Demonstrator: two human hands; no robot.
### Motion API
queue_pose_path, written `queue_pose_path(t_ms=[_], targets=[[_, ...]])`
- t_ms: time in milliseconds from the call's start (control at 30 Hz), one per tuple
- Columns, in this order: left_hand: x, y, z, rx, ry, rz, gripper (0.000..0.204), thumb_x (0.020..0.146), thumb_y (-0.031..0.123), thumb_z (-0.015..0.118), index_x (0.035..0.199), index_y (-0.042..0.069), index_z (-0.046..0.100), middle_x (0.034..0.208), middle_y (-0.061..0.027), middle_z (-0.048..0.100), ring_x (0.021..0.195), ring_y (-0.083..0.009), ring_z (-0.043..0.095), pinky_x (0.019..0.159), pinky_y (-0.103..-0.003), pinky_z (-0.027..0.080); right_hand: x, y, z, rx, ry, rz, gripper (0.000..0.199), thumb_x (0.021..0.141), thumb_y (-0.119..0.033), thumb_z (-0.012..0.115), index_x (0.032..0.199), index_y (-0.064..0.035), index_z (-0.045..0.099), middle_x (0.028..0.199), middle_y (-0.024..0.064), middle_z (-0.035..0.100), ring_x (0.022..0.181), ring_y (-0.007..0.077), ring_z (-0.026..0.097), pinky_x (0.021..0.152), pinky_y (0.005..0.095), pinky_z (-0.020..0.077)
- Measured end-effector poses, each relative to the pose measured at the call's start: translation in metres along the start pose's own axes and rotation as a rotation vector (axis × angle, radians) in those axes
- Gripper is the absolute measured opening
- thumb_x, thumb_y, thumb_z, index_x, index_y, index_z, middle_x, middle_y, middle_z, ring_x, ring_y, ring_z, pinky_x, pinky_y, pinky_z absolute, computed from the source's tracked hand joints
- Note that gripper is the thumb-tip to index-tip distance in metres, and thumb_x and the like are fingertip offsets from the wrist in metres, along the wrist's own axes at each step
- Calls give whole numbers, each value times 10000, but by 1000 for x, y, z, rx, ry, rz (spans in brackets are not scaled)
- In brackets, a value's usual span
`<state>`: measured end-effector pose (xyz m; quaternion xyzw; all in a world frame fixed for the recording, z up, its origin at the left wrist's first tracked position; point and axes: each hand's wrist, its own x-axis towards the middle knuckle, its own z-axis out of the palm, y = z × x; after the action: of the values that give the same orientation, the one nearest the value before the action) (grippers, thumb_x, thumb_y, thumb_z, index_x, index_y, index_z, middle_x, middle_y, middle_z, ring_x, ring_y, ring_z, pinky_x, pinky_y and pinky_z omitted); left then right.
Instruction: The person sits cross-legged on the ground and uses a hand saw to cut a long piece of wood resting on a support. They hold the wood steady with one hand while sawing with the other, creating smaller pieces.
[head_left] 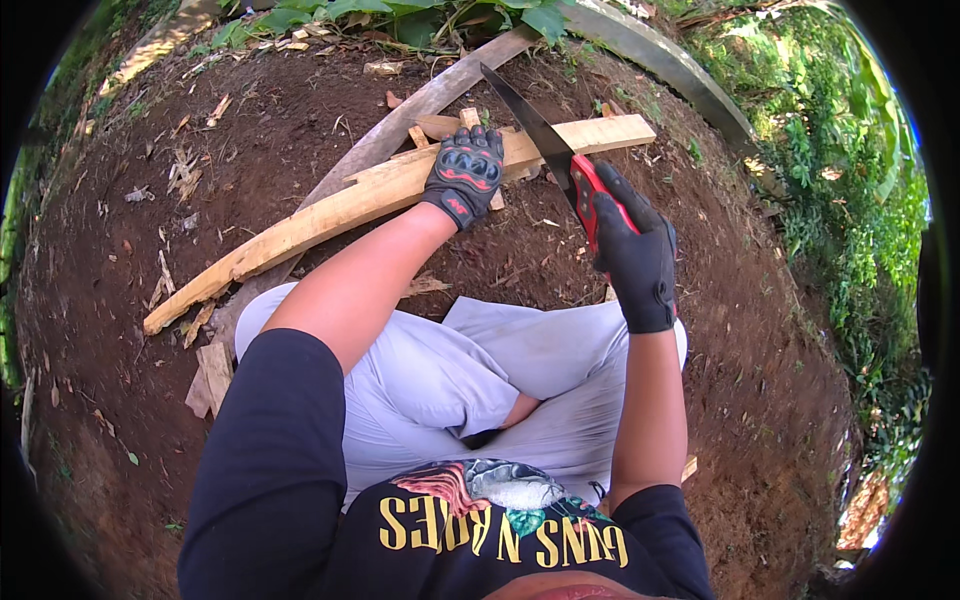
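A long pale wooden plank (340, 215) lies slantwise before me, its left end rough and split. My left hand (466, 172), in a black glove with red trim, grips it from above near the middle, fingers curled over the far side. In my gloved right hand (640, 255) is a handsaw (535, 125), held by its red and black handle. The dark blade points away from me and to the left, crossing the plank to the right of my left hand. Whether its teeth touch the wood I cannot tell.
A weathered board (440, 90) runs under the plank, with short wood offcuts (470, 118) beside it. More scrap wood (212, 375) lies by my left knee. Brown soil (110, 250) with chips surrounds my crossed legs. Green plants (810, 130) border the right side; a curved grey edging (670, 70) stands behind.
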<state>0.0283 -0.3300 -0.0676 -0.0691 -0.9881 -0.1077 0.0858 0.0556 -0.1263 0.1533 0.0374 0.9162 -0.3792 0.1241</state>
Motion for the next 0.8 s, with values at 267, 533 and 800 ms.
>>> queue_pose_path(t_ms=[267,533,800], targets=[[6,-4,1,-41,-46,-41,544,902,239,772,1381,19,640,1245,-181,704,1161,-350,704,1015,-501,564,-74,46,-14,-42,90,-71,454,1074,-253,693,1507,-116,693,1101,112,807,747,134,701,725,320,580],[0,-1,3,-19,-43,-43,557,901,254,769,1390,16,647,1273,-191,701,1180,-356,702,1038,-507,558,-148,24,-60,50,44,-21,485,1080,-245,684,1536,-82,660,942,60,757,651,73,588,650,290,532],[3,-4,0,-47,1,-17,411,965,193,642,1329,6,680,1199,-199,719,1123,-348,715,990,-517,574,-8,29,16,70,26,-80,465,1077,-252,694,1522,-118,677,1341,155,774,1096,174,742,958,350,579]])
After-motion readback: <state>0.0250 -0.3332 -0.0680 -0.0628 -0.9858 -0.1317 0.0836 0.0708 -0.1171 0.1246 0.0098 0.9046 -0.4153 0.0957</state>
